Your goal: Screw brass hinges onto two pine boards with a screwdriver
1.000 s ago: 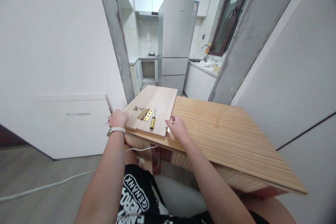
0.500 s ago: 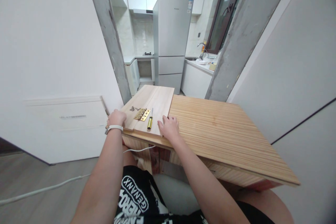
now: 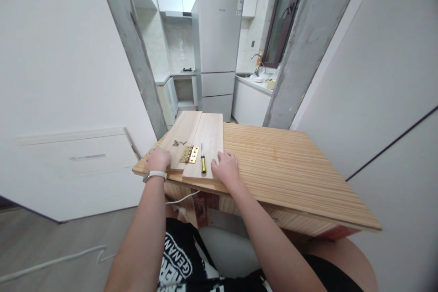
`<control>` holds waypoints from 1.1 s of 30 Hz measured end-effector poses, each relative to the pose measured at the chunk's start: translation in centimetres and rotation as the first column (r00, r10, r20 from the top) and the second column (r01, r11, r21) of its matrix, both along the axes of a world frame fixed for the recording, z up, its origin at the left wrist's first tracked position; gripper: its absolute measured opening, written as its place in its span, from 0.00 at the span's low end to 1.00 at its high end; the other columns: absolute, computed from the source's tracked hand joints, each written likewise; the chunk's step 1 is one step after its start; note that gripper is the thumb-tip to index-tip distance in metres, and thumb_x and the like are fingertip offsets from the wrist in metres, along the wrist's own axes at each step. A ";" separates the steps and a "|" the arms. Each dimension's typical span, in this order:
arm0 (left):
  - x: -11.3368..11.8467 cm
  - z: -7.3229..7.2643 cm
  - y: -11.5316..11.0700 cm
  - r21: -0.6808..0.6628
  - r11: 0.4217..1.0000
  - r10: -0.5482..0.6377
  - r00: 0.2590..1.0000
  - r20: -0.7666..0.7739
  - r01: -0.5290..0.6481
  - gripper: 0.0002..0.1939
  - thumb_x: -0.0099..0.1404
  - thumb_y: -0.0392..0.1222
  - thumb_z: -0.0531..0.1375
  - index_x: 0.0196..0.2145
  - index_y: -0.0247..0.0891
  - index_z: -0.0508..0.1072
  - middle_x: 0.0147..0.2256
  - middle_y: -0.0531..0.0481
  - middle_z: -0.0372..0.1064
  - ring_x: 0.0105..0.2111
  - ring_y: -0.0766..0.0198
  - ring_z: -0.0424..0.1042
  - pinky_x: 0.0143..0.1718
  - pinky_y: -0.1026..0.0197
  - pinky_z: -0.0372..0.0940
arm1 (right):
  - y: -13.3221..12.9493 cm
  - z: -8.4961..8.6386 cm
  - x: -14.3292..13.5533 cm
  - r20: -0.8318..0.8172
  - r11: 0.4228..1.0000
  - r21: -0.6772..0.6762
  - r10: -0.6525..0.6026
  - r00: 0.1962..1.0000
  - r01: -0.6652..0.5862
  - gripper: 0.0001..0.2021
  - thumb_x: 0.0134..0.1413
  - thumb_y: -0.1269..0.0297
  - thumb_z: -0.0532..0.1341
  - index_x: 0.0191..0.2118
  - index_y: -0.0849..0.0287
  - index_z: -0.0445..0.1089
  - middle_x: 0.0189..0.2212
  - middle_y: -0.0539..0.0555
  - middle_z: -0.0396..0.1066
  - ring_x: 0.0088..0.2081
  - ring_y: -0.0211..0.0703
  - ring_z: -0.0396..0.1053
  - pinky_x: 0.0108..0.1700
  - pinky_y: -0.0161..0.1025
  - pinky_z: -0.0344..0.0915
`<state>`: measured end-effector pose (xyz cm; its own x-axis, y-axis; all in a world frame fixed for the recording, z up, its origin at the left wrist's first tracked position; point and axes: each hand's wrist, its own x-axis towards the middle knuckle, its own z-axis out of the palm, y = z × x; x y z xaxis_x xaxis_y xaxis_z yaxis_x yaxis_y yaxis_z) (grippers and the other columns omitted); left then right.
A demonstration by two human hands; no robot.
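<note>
Grip half-hidden, closure unclear, the left hand (image 3: 159, 159) is touching one board (image 3: 179, 130) left of the hinge (image 3: 193, 155); the right hand (image 3: 226, 169), half-open, is steadying another board (image 3: 210, 132) rightward.

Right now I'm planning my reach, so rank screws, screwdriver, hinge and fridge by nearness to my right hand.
1. Screwdriver, just left of the right hand.
2. Hinge, farther left.
3. Screws, on the left board.
4. Fridge, beyond the table.
</note>
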<state>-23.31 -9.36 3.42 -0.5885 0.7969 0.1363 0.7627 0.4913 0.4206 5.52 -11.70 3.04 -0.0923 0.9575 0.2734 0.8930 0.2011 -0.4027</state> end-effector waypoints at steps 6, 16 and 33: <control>3.1 -0.7 -0.9 -0.056 0.998 -0.026 0.994 -0.109 0.020 0.24 0.74 0.52 0.50 0.57 0.39 0.74 0.58 0.30 0.67 0.60 0.36 0.64 0.56 0.36 0.63 | -1.0 -0.2 2.0 0.041 0.998 0.034 -0.063 0.997 0.062 0.14 0.67 0.56 0.57 0.46 0.59 0.75 0.51 0.64 0.75 0.58 0.57 0.62 0.58 0.48 0.55; 8.1 -0.1 -2.9 -0.060 0.988 -0.152 0.972 -0.177 0.144 0.21 0.76 0.49 0.48 0.56 0.40 0.74 0.54 0.32 0.67 0.57 0.38 0.65 0.53 0.39 0.64 | -3.7 0.1 6.3 0.107 0.987 0.084 -0.143 0.984 0.134 0.14 0.67 0.56 0.56 0.45 0.58 0.75 0.49 0.63 0.76 0.55 0.57 0.65 0.56 0.48 0.56; 18.8 -0.7 -5.8 -0.001 0.939 -0.327 0.895 -0.303 0.343 0.22 0.77 0.46 0.48 0.61 0.37 0.70 0.51 0.31 0.66 0.53 0.41 0.65 0.50 0.47 0.61 | -6.1 -0.8 17.6 0.159 0.965 0.040 -0.263 0.952 0.260 0.22 0.68 0.53 0.55 0.58 0.56 0.75 0.58 0.62 0.74 0.59 0.56 0.69 0.59 0.48 0.61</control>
